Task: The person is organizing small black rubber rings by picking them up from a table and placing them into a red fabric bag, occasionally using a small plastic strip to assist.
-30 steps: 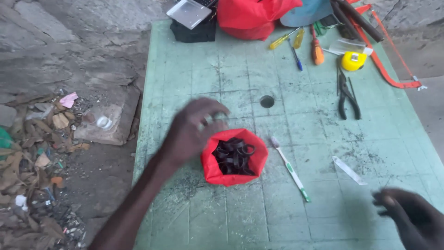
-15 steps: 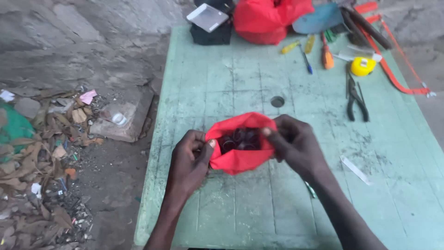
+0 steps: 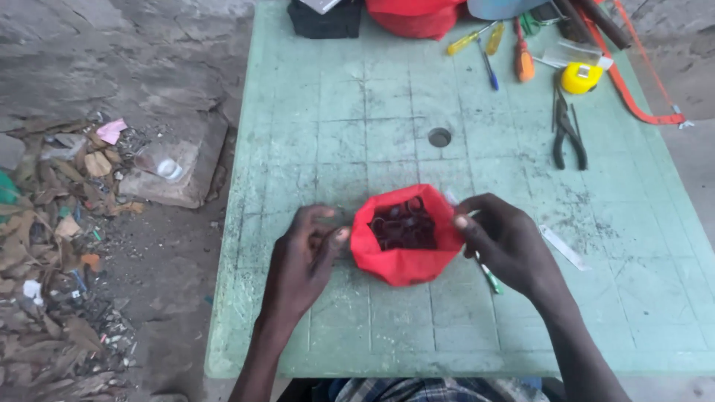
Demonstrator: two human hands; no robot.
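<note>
Since half a second ago the left hand [image 3: 305, 257] has let go of the red pouch [image 3: 406, 238] and rests just beside it at nine o'clock, fingers loosely curled, pinching nothing visible. The right hand [image 3: 506, 242], at three o'clock, pinches the pouch's rim, apparently to hold its mouth open. The dark contents are hard to make out. A green-handled tool [image 3: 490, 279] lies partly hidden beneath that hand on the tabletop [image 3: 372, 134]; pliers [image 3: 566, 130] lie toward one o'clock.

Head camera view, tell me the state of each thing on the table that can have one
Red pouch: open, mouth up, dark rings inside.
Left hand: fingers at the pouch's left side, grip unclear.
Right hand: pinching the pouch's right rim.
Pliers: lying flat, handles spread.
Tape measure: retracted.
Toothbrush: lying flat, partly under the right hand.
</note>
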